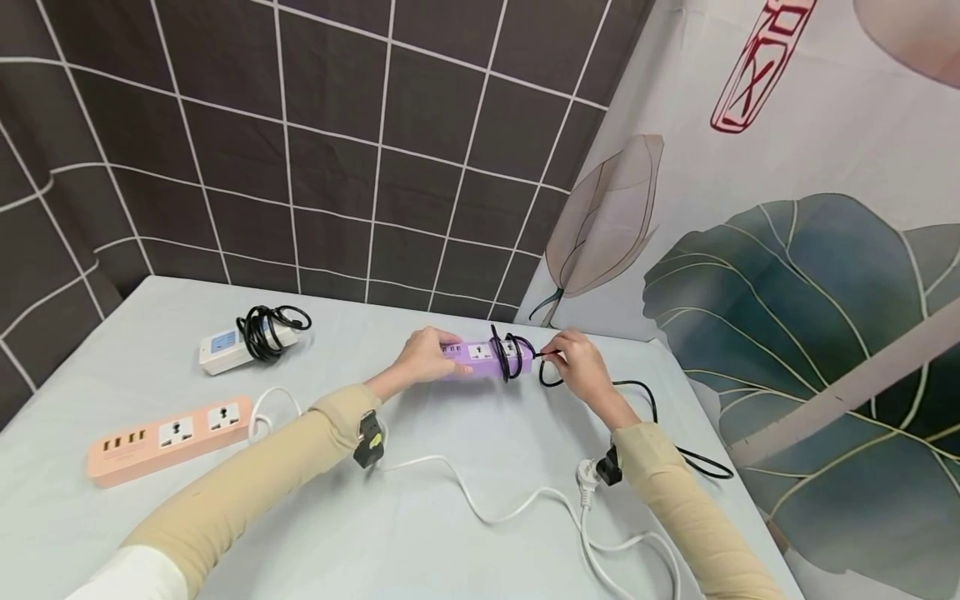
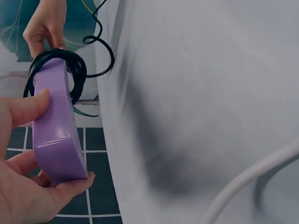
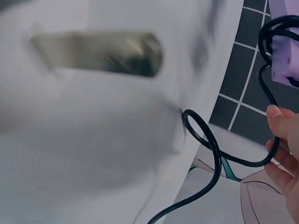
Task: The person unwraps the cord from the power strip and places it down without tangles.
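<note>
Honestly, what worries me from this end is the black cord (image 2: 80,74). It is wound round the right end of the purple power strip (image 1: 480,368), which appears held just off the table (image 1: 337,533), near the far edge. I see the left hand (image 1: 423,357) gripping the strip's left end, thumb and fingers bent round it; the right hand (image 1: 581,367) pinches the cord just right of the strip, thumb and fingertips close together on it. A sharp tug there could, I judge, tighten the wraps or twist the strip from the left hand's grip. The loose length passes beneath the right forearm, so it might snag; the white plug (image 1: 587,479) beside that wrist could get knocked.
</note>
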Demonstrator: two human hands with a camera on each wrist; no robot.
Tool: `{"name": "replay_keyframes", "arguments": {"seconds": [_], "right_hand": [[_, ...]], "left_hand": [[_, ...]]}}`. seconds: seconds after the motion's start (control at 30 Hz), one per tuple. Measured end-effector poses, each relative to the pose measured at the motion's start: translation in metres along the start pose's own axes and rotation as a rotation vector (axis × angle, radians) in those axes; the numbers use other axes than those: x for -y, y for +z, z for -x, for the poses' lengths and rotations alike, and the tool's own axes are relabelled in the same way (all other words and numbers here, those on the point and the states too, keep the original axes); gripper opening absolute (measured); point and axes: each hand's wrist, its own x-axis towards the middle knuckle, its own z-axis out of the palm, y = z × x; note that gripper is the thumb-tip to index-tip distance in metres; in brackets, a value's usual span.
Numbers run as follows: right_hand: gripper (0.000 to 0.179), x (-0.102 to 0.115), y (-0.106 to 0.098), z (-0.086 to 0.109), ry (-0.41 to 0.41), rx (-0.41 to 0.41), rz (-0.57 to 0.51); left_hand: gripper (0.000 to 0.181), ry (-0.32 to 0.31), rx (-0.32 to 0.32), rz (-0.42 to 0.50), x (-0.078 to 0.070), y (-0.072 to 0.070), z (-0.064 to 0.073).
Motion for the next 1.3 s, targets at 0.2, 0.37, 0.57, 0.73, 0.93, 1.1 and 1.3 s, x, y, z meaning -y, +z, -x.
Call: {"name": "replay_keyframes", "arguments": {"seconds": [0.2,0.37,0.57,0.73,0.93,1.1,1.3], "right_hand": [[0.005,0.001,-0.001,0.000,0.040,-0.013,-0.004],[0.005,0.003,-0.004,0.001,0.080,-0.034,-0.008],[0.004,0.005,-0.009,0.001,0.046,-0.099,-0.023],[0.004,0.009,-0.016,0.002,-0.013,-0.153,-0.004],[0.005,0.013,-0.024,0.008,-0.061,-0.161,-0.004],[0.003,0.015,-0.028,0.014,-0.134,-0.188,0.004],[0.003,0.019,-0.034,0.023,-0.221,-0.211,0.010]], "left_hand": [[0.050,0.026,0.051,-0.010,0.000,0.000,0.002],[0.050,0.036,0.050,-0.036,0.003,0.001,0.001],[0.049,0.014,0.047,-0.052,0.010,0.001,-0.002],[0.050,0.001,0.043,-0.050,0.014,0.000,-0.004],[0.054,-0.045,0.019,-0.054,0.015,-0.002,-0.003],[0.053,-0.031,-0.002,-0.076,0.017,-0.002,-0.004],[0.054,-0.012,-0.037,-0.078,0.022,-0.002,-0.007]]}}
